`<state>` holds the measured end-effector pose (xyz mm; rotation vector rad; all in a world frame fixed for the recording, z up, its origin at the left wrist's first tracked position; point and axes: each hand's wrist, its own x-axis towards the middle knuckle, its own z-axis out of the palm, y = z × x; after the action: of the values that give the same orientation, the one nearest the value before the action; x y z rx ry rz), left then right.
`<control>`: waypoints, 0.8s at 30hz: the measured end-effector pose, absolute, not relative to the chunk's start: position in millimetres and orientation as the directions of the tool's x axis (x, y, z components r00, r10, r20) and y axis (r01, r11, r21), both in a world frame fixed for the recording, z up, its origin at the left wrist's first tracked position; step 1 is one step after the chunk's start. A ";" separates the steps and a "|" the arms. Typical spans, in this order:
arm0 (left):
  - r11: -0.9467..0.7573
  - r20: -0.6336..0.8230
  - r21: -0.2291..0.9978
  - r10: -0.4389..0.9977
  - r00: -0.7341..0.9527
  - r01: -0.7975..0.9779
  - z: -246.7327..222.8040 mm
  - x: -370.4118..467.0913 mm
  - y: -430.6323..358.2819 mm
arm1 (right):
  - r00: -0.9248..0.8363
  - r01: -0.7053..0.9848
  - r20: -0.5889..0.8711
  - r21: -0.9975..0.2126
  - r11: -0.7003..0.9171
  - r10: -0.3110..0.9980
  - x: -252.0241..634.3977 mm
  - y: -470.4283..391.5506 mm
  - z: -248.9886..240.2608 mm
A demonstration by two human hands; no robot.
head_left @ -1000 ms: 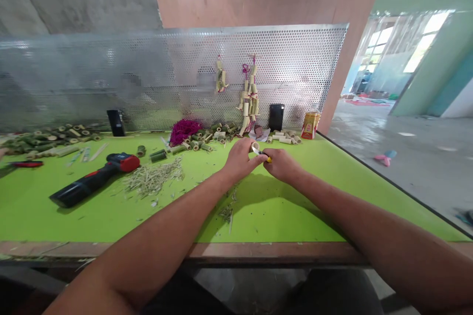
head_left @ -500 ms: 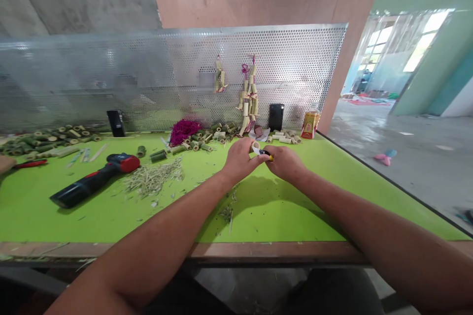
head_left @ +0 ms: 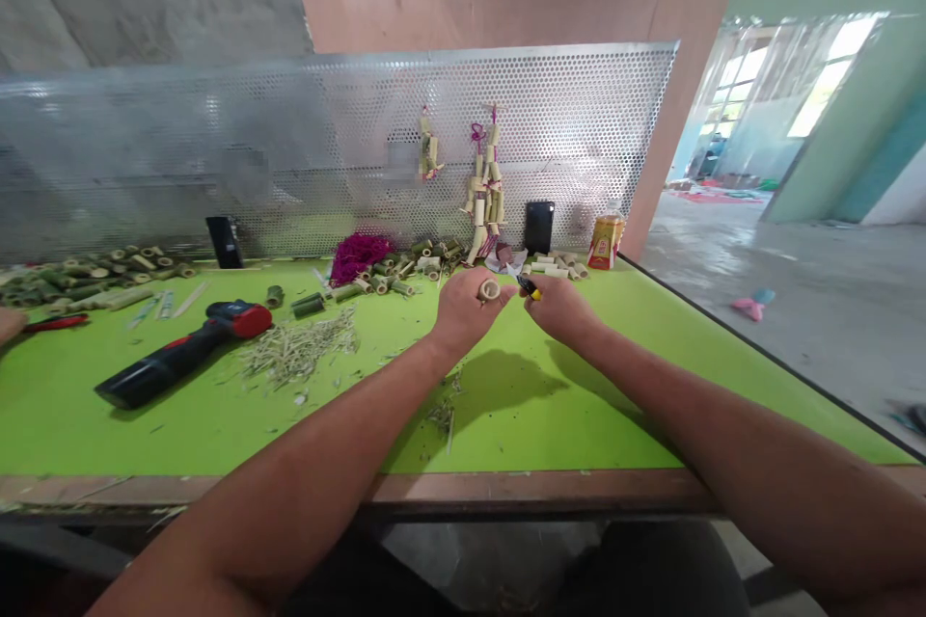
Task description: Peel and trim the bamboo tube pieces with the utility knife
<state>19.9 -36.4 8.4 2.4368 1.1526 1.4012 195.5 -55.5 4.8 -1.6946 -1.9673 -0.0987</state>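
Note:
My left hand (head_left: 461,310) is closed around a short bamboo tube (head_left: 490,290), its hollow round end turned toward me. In my right hand (head_left: 560,307) is a black and yellow utility knife (head_left: 531,288), gripped by the handle. Its pale blade points up and left, a little apart from the tube. Both hands are over the green tabletop (head_left: 506,434). Beyond them lie several peeled bamboo pieces (head_left: 554,265) and a reddish-brown lump on white paper. A few shavings (head_left: 445,415) are scattered below my left wrist.
A black and red cordless power tool (head_left: 184,354) lies left, beside a heap of shavings (head_left: 300,347). Green bamboo pieces (head_left: 94,275), magenta string (head_left: 360,257), a phone (head_left: 539,228) and a bottle (head_left: 606,239) line the back. Another person's hand (head_left: 10,321) shows at the left edge.
The knife has come away from the tube, moving slightly right with my right hand. The tube's open end now faces me more fully.

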 end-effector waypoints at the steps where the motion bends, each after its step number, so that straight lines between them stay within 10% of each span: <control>1: -0.690 0.670 0.483 0.688 0.280 0.540 8.1 19.1 -35.8 | -0.044 0.932 0.440 -0.305 0.196 0.897 197.5 -53.3 4.2; 7: -0.609 0.544 0.676 0.792 0.276 0.415 -0.9 16.9 -27.3 | -0.011 0.881 0.511 -0.401 0.250 0.859 199.4 -48.1 1.5; 24: -0.776 0.674 0.507 0.628 0.387 0.376 -3.9 17.6 -23.8 | -0.197 0.890 0.404 -0.309 0.336 0.893 187.7 -58.2 -2.4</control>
<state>17.6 -23.8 -3.9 2.3781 0.8848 1.3353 187.7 -58.2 -2.4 -1.5581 -2.0921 0.0088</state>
